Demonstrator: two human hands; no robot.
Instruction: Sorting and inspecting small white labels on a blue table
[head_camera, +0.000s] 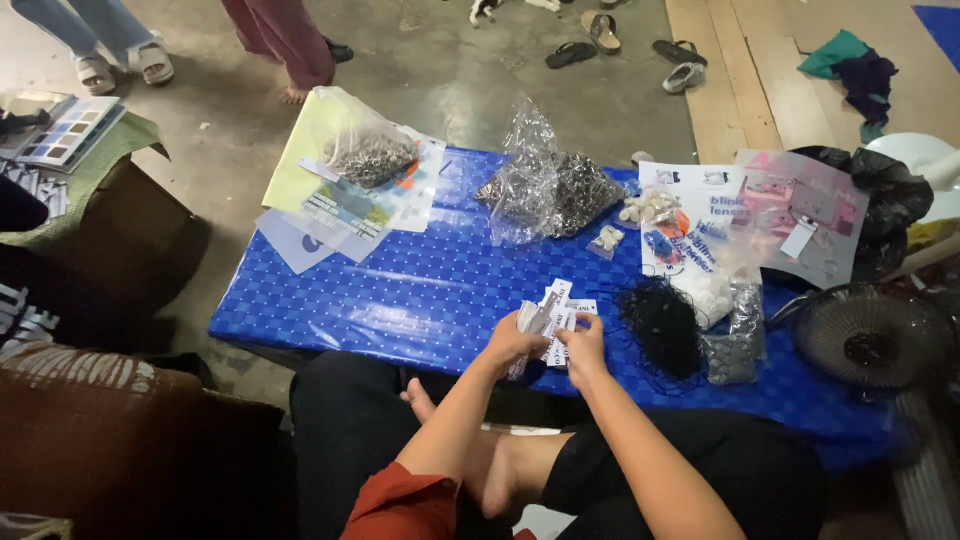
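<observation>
My left hand (512, 342) and my right hand (584, 345) meet over the near edge of a low table with a blue patterned cover (420, 290). Together they hold a small stack of white printed paper tags (556, 312), some inside a clear sleeve. My left hand grips the sleeve side, my right hand pinches the tags from the right. A tangle of black strings (662, 325) lies just to the right of my right hand. My crossed legs and a bare foot sit under my arms.
Clear plastic bags of small dark metal parts (560, 195) (370, 157) lie on the table, with printed sheets (330, 205), small white pieces (645, 208) and a bag of silvery bits (735, 345). A fan (868, 335) stands right. People's legs and sandals are on the floor behind.
</observation>
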